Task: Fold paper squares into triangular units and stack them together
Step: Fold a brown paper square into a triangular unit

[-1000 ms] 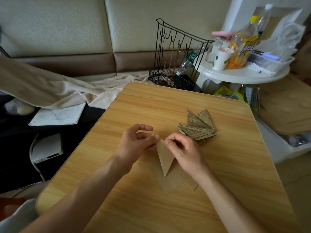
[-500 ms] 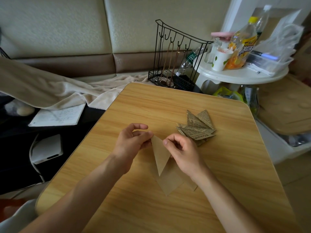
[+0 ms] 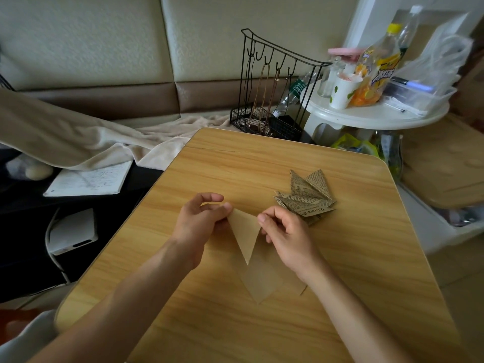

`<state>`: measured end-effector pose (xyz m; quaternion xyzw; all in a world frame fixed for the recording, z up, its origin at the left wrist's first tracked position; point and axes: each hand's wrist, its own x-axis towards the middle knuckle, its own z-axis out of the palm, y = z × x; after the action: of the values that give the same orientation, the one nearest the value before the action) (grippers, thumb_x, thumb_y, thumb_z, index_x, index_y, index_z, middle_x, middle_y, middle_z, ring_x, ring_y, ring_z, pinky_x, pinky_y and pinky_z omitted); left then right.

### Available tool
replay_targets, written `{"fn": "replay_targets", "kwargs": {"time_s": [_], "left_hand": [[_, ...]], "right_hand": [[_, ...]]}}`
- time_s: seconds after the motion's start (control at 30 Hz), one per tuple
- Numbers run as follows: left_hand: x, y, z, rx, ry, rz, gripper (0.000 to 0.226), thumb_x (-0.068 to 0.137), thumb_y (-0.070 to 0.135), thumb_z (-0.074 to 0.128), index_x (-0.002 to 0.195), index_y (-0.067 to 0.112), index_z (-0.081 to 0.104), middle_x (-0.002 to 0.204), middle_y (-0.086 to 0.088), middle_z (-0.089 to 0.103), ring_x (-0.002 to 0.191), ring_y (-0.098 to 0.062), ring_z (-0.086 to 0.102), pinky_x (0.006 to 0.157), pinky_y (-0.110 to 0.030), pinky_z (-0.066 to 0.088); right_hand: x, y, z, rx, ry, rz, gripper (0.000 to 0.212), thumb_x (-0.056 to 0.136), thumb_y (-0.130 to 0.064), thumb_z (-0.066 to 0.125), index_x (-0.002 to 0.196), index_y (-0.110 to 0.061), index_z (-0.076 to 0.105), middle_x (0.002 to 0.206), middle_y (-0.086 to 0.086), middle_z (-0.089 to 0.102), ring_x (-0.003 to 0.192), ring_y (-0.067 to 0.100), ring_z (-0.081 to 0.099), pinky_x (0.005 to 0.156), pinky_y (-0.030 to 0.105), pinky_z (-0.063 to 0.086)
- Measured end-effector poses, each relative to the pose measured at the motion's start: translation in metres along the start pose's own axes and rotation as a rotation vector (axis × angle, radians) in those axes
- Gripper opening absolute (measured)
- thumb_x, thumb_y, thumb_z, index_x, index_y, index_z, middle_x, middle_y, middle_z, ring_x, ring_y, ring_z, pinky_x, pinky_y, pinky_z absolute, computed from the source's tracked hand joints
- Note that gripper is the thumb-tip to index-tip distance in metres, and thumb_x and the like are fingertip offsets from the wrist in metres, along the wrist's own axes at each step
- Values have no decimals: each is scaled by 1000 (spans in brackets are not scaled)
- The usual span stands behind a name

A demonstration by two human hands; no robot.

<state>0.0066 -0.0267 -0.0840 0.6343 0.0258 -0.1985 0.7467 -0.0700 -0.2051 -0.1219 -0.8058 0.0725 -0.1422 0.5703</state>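
L hand + R hand each pinch top corner of kraft triangle, held just above table, tip down. Fingers curled, clamped on paper. More kraft paper flat below tip. Stack of newsprint units just beside R hand.
Risks: uneven pull → crooked crease; thin paper may tear at corners; R hand could nudge stack, scatter units.
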Motion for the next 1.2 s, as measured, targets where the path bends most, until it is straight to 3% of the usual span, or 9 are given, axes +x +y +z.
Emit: {"fn": "replay_targets", "kwargs": {"time_s": [0.13,0.27,0.37,0.47,0.6,0.8,0.9,1.07,1.2], "left_hand": [[-1,-1,1,16,-32,-3,23,90,4,74,110,10,65,76,-3,65,77,-14,68,75,-28,60],[-5,0,4,86,-190,1,28,88,3,76,114,6,64,76,-8,67,75,-15,70,70,-23,58],[-9,-1,8,140,-225,8,31,88,3,76,116,6,64,85,-14,68,79,-17,72,71,-22,58],[-10,-2,9,106,-205,-22,29,89,5,76,116,3,64,91,-16,70,82,-17,73,73,-22,59],[-8,-4,7,102,-173,-12,18,90,5,74,104,-4,68,82,-9,68,73,-11,70,71,-22,60],[-11,-5,8,155,-269,-28,14,93,7,72,101,-5,71,81,-10,73,78,-15,72,74,-22,59],[-12,-7,11,225,-220,43,16,92,7,74,100,-6,69,81,-17,72,76,-19,69,75,-26,60],[-14,-6,11,367,-162,196,10,87,10,80,87,4,73,83,-14,72,69,-13,68,69,-26,59],[-16,-5,11,395,-139,202,4,85,13,82,84,12,79,82,-8,75,68,-9,68,67,-26,59]], "right_hand": [[-1,-3,-1,-8,6,-3,15,93,-34,62,83,-23,66,68,-4,61,64,20,58,65,40,48],[-2,-5,1,-22,-77,-41,17,94,-35,65,84,-22,69,71,-15,59,68,2,51,63,21,41],[-1,-1,1,-62,-91,-61,18,98,-27,68,83,-18,66,68,-18,54,65,0,48,61,16,36],[-1,1,1,-58,-63,-76,17,97,-27,66,83,-18,65,67,-19,53,65,1,47,61,16,35],[0,1,3,-16,-31,-71,16,94,-31,64,82,-20,65,68,-19,54,64,0,47,61,17,36],[0,2,4,-10,-45,-41,12,96,-28,67,86,-20,70,73,-17,62,68,-1,52,65,18,41],[0,0,3,4,-37,-39,15,96,-28,67,85,-20,70,73,-16,63,69,-1,53,66,19,41],[0,-1,3,12,-17,-24,14,94,-28,65,83,-21,70,75,-13,65,72,1,55,68,21,44],[0,-2,3,19,-14,-13,13,95,-27,66,84,-21,70,77,-8,66,73,3,56,68,22,45]]}}
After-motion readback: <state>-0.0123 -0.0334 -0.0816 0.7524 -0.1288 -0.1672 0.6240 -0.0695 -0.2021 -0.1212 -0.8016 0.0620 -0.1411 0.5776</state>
